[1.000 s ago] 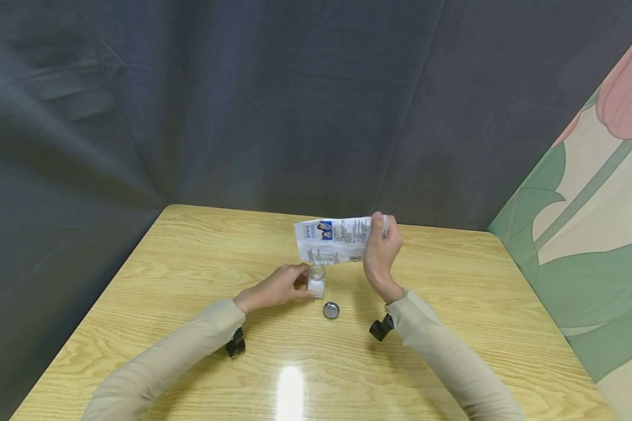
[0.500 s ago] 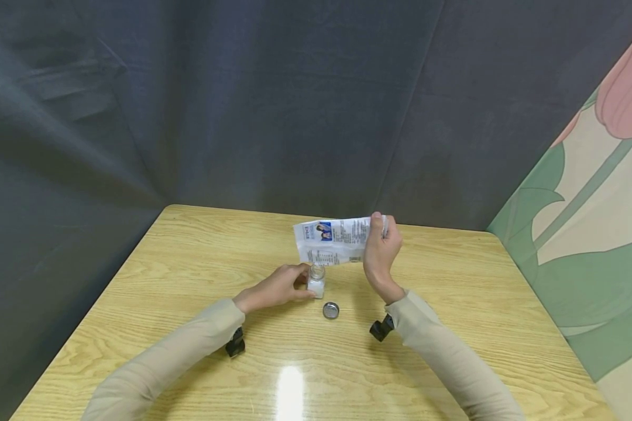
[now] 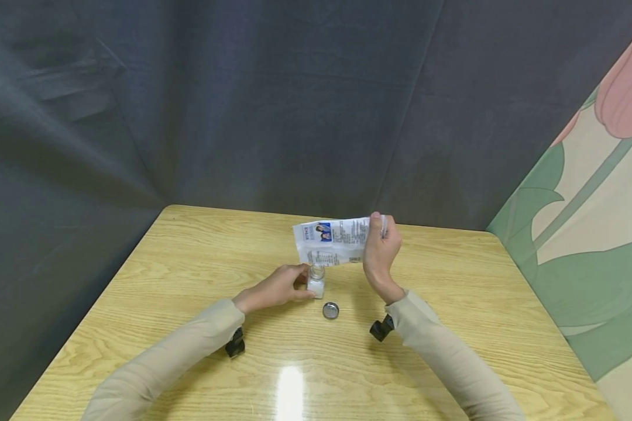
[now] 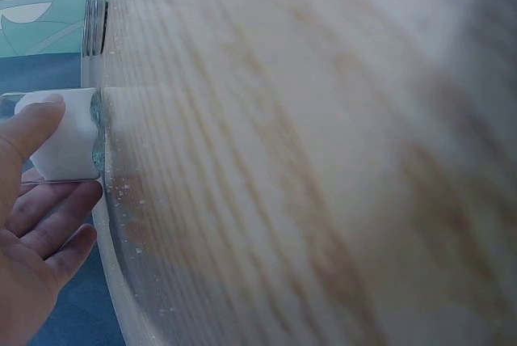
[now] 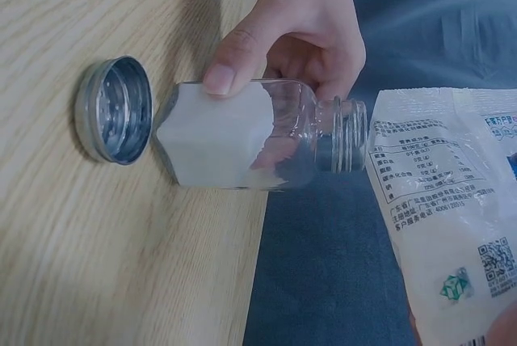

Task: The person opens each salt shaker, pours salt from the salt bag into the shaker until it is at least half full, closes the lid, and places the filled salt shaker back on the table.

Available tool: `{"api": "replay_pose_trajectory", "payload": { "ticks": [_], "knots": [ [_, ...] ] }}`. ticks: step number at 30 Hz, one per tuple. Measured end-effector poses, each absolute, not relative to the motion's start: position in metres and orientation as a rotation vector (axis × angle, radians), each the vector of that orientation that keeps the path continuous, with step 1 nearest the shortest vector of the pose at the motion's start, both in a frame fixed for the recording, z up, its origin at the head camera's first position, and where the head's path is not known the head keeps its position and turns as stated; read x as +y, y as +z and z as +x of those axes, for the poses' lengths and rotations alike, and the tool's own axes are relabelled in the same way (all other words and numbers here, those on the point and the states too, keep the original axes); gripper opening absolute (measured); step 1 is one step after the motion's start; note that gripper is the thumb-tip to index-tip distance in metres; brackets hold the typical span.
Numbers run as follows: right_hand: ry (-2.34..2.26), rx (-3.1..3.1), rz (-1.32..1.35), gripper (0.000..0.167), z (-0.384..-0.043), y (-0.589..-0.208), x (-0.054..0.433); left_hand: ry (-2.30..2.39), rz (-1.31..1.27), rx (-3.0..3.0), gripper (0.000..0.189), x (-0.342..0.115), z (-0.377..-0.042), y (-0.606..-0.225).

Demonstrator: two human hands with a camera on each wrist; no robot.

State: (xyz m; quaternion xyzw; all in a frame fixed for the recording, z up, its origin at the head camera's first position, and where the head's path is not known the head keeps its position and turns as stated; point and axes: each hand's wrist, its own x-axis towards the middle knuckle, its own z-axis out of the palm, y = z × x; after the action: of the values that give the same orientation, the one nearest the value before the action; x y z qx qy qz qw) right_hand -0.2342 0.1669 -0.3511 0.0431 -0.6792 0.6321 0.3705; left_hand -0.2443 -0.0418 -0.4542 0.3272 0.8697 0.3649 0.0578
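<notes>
A clear glass shaker jar (image 3: 316, 285) stands upright on the table, roughly half or more filled with white granules. My left hand (image 3: 280, 285) grips its side between thumb and fingers, as the left wrist view also shows. At the back, my right hand (image 3: 382, 250) holds a white printed food bag (image 3: 332, 240) by its right end. The bag's left end is tilted over the jar's threaded mouth (image 5: 349, 136), close to the rim. Just in front of the jar lies its round metal lid (image 5: 115, 110), with perforations on its inside.
Scattered white grains (image 4: 129, 199) lie on the wooden table (image 3: 200, 374) near the jar. A dark curtain (image 3: 295, 105) hangs behind the table's back edge, and a flower-patterned cloth (image 3: 595, 234) borders the right side. Black wrist cameras (image 3: 381, 328) sit under both sleeves.
The bag has shifted very slightly left over the jar's mouth. Both hands keep their grip, and the jar and lid have stayed in place.
</notes>
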Motion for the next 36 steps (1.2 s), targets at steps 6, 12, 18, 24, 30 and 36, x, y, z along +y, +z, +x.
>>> {"api": "replay_pose_trajectory", "payload": {
  "ticks": [6, 12, 18, 24, 30, 36],
  "knots": [
    [1.601, -1.761, 0.133, 0.026, -0.234, -0.351, 0.168, 1.087, 0.983, 2.647, 0.046, -0.041, -0.244, -0.454],
    [1.606, -1.753, 0.156, 0.026, -0.235, -0.350, 0.169, 1.061, 0.979, 2.660, 0.043, -0.040, -0.244, -0.453],
    [1.601, -1.759, 0.163, 0.026, -0.233, -0.349, 0.169, 1.037, 0.980, 2.681, 0.041, -0.040, -0.245, -0.454],
    [1.605, -1.759, 0.141, 0.026, -0.233, -0.348, 0.168, 1.023, 0.983, 2.691, 0.044, -0.041, -0.244, -0.453],
    [1.628, -1.762, 0.095, 0.025, -0.234, -0.348, 0.170, 1.029, 0.974, 2.692, 0.052, -0.041, -0.243, -0.452],
    [1.687, -1.759, 0.023, 0.027, -0.256, -0.374, 0.180, 0.983, 0.972, 2.733, 0.042, -0.041, -0.242, -0.452]
  ]
}}
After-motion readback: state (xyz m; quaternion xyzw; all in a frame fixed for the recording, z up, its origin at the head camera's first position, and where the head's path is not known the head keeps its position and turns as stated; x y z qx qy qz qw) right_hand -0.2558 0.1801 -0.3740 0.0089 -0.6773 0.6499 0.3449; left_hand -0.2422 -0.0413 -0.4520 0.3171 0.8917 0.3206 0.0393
